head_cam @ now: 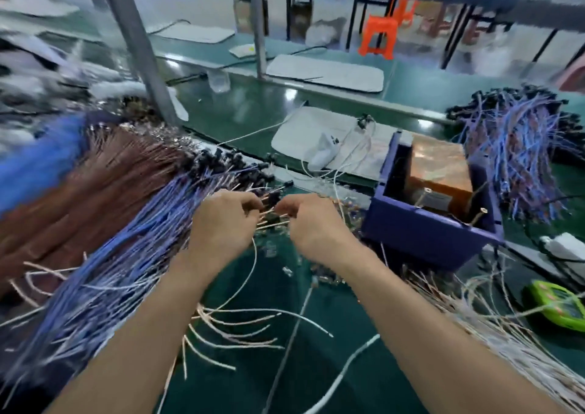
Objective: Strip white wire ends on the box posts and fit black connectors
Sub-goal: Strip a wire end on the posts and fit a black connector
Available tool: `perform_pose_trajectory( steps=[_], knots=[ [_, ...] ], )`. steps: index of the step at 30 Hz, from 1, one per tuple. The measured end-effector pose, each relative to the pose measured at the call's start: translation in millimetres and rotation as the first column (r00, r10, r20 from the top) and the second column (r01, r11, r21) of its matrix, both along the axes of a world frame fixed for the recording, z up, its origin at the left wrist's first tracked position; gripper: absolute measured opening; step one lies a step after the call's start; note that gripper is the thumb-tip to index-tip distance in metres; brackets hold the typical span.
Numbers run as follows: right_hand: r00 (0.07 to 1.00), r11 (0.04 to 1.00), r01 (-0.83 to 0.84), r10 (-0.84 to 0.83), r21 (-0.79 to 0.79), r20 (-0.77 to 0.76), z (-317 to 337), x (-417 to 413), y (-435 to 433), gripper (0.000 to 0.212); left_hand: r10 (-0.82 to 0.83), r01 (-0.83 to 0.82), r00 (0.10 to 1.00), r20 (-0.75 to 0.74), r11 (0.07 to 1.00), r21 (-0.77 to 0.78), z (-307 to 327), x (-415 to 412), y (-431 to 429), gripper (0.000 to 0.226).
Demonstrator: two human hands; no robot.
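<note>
Connector (271, 199) pinched between fingers (253, 204).

The left hand (221, 223) and right hand (313, 223) meet over the table (316, 366), wire ends (272, 215) between them. A wire bundle (110, 255) lies left of the hands, the box (427, 233) right. Behind the box: a second bundle (512, 147).

I'm working over a factory assembly line for wire harnesses, by all I can see. The long green-matted table (285, 302) is heaped with cut cable: a thick sheaf of blue wires (126, 255), a bank of brown wires (95, 176) beside it, loose white wires (506, 334) at the right, and a further bundle tipped with black connectors (468, 111). A blue box (424, 233) sits among them. A metal frame post (139, 46) rises from the table, grey pads (326, 73) lie on the next row, and orange plastic stools (378, 38) stand beyond.
</note>
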State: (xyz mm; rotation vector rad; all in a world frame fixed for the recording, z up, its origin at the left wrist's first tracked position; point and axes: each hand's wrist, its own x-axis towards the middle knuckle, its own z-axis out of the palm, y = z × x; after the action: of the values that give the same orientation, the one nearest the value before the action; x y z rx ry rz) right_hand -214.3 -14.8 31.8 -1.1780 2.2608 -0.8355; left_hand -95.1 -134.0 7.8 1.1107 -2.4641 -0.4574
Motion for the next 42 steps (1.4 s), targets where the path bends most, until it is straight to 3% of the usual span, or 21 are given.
perform_pose_trajectory(
  steps=[3,6,9,12,15,18,21,25,31,36,42],
  knots=[
    [0.982,0.982,-0.104,0.127,0.156,-0.141,-9.5,-0.5,-27.8,0.06,0.031,-0.032,0.997,0.064,0.999,0.026,-8.0,10.8,-18.5,0.023],
    [0.948,0.975,-0.126,0.172,0.182,-0.267,-17.4,0.7,-39.0,0.05,0.0,-0.002,0.998,0.066,0.999,0.039,-13.5,15.4,-25.6,0.026],
    [0.916,0.988,-0.084,0.128,0.131,-0.38,-23.0,1.4,-42.0,0.035,-0.009,0.009,1.0,0.004,1.0,0.005,-15.1,14.6,-24.9,0.024],
    [0.882,0.979,-0.057,0.142,0.198,-0.45,-20.6,2.5,-42.1,0.028,-0.109,0.117,0.989,-0.1,0.99,0.082,-14.3,12.5,-17.9,0.024],
    [0.848,0.958,-0.093,0.219,0.272,-0.483,-15.7,3.5,-39.8,0.013,-0.232,0.231,0.973,-0.008,0.968,0.1,-18.5,11.5,-9.1,0.026],
    [0.77,0.929,-0.16,0.329,0.334,-0.547,-13.4,6.9,-37.1,0.017,-0.264,0.264,0.96,0.09,0.964,0.016,-23.6,10.7,-5.7,0.025],
    [0.816,0.946,-0.171,0.293,0.276,-0.498,-10.7,8.9,-34.3,0.02,-0.192,0.192,0.981,-0.01,0.981,0.029,-20.1,8.8,-5.6,0.02],
    [0.964,0.999,-0.054,0.051,-0.006,-0.261,12.1,6.3,-26.8,0.01,-0.094,0.157,0.964,-0.249,0.956,0.247,-6.8,12.3,-9.7,0.022],
    [0.952,0.984,0.122,-0.152,-0.126,-0.266,58.0,-10.7,6.4,0.018,-0.102,0.296,0.909,-0.403,0.84,0.454,39.8,24.8,-19.9,0.031],
    [0.938,0.991,0.101,-0.124,-0.086,-0.323,86.2,-10.1,54.9,0.019,-0.157,0.272,0.944,-0.291,0.869,0.414,74.9,36.1,-17.5,0.018],
    [0.949,0.973,0.11,-0.042,0.202,-0.313,106.3,-18.4,120.4,0.02,-0.378,0.368,0.922,-0.081,0.796,0.48,92.1,29.3,8.0,0.017]
  ],
)
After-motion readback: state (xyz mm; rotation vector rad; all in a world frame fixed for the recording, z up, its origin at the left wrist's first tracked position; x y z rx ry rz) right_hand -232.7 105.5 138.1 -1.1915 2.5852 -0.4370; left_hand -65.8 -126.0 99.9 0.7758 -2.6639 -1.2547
